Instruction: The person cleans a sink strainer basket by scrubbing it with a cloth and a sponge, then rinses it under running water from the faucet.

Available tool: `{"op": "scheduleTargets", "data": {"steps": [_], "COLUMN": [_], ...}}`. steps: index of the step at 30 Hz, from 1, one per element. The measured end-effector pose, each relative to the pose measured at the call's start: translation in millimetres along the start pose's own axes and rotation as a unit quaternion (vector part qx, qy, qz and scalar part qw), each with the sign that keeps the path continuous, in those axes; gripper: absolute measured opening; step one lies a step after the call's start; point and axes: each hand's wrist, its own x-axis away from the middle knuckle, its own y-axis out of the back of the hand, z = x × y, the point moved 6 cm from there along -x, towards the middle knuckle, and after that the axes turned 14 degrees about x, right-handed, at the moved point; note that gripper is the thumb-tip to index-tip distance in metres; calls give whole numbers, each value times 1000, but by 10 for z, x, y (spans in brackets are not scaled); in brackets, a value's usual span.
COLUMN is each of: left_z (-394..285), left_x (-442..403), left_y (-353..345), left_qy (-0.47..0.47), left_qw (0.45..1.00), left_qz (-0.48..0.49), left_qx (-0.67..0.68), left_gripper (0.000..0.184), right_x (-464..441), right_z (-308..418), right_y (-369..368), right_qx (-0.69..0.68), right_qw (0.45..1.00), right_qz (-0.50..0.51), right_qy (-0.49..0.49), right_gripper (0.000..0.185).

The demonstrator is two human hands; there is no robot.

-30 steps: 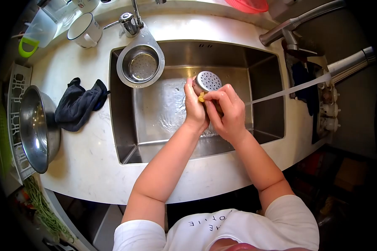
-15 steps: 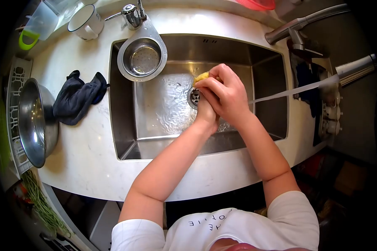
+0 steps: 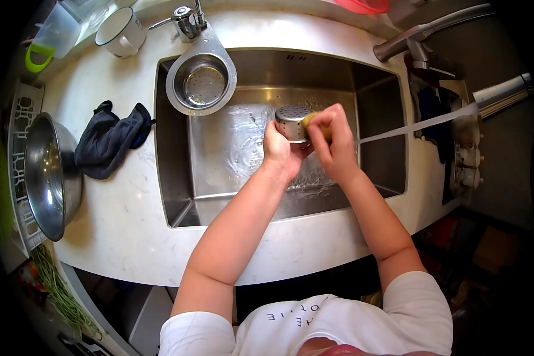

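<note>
Over the steel sink (image 3: 219, 204), my left hand (image 3: 282, 155) holds a small perforated metal strainer cup (image 3: 289, 126) from below and the left side, its holed bottom facing up. My right hand (image 3: 336, 145) pinches a yellow sponge (image 3: 308, 120) against the cup's right side; my fingers cover much of the sponge. A stream of water (image 3: 415, 126) runs from the faucet (image 3: 501, 94) at the right towards my right hand. Shallow water ripples on the sink floor beneath both hands.
A strainer holder (image 3: 201, 84) overhangs the sink's back left corner. On the counter's left are a dark cloth (image 3: 111, 142), a metal bowl (image 3: 53, 177) and a white mug (image 3: 121, 32). A second tap (image 3: 186, 24) stands behind.
The perforated cup, hidden behind my hands half a second ago, is in view again. My right hand has shifted right with the sponge, onto the cup's side.
</note>
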Motion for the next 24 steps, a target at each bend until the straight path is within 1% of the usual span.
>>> {"op": "scheduleTargets", "data": {"steps": [1,2,3,5,6,7,8,9,10,11,13,15,16,17,18,19,21,22,23,24], "left_z": [-14,-46,-45,-43,-31,-15,-29,-37,-19,56,45,-86,-115,-74,-19,34,5,-45,-110,-125], "left_x": [24,40,88,169,172,168,157,156,210,230,241,188,276,222,140,111,216,330,392,405], "left_y": [-31,-24,-67,-204,-223,-205,-167,-139,-192,-199,-242,-221,-298,-259,-228,-239,-327,-429,-523,-483], "left_qy": [2,-14,-12,11,18,18,-15,-46,-48,-37,-48,-60,-89,-92,-96,-97,-205,-264,-307,-238], "left_qw": [1000,999,999,996,994,994,992,985,979,982,977,979,989,989,985,979,925,885,851,869], "left_qz": [11,7,9,34,64,62,35,9,14,20,83,116,45,43,92,141,174,180,201,193], "left_qx": [-17,-45,-46,-85,-85,-83,-122,-164,-196,-183,-189,-156,-113,-111,-111,-112,-268,-340,-375,-389], "left_gripper": [49,51,51,55,54,54,51,48,43,40,40,39,39,39,39,40,42,42,41,35], "right_x": [-41,-96,-75,-30,-10,-37,-100,-132,-230,-333,-361,-224,-81,26,21,-55,-288,-365,-397,-334], "right_z": [-117,-238,-272,-402,-230,-135,57,233,245,217,-47,-9,100,184,378,508,402,197,-34,-199], "right_y": [-8,-18,25,94,173,228,262,272,300,308,223,239,248,245,258,284,302,267,226,217], "right_qx": [-22,-24,-22,-91,-150,-150,-85,-19,-25,7,-9,7,2,-5,8,47,60,20,-40,-47], "right_qw": [997,991,991,979,968,968,991,999,1000,1000,997,996,997,997,1000,998,998,997,988,984], "right_qz": [-14,8,7,-27,-35,-32,4,39,4,-2,6,2,5,9,-10,-12,-36,-33,-7,12], "right_qy": [-67,-132,-132,-179,-200,-201,-99,3,2,-7,-79,-88,-82,-76,-1,41,11,-61,-148,-169], "right_gripper": [10,9,9,12,11,11,9,8,6,7,8,8,9,10,11,12,9,10,13,14]}}
